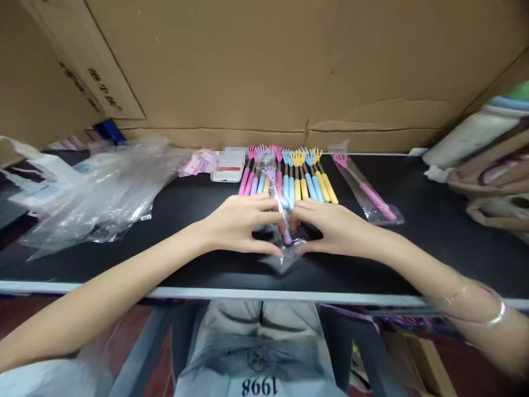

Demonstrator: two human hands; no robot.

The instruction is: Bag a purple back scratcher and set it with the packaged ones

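Black worktop [433, 231], cardboard wall [264, 66] behind. Item: clear sleeve [285, 242] w/ purple back scratcher [270, 175] inside, long axis running away from the person, slight lean left at far end, claw end far, handle end near, at table centre. L hand [237, 223] and R hand [334, 229] meet over sleeve's near end, each pinching it thumb-to-fingers; both equally close. Row of loose scratchers [289, 176] just beyond, parallel. Bagged pink one [366, 190] to R. Heap of empty bags [91, 187] to L.

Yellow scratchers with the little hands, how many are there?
3 yellow scratchers lie side by side in the row on the black table, toward its right end; others may be hidden.
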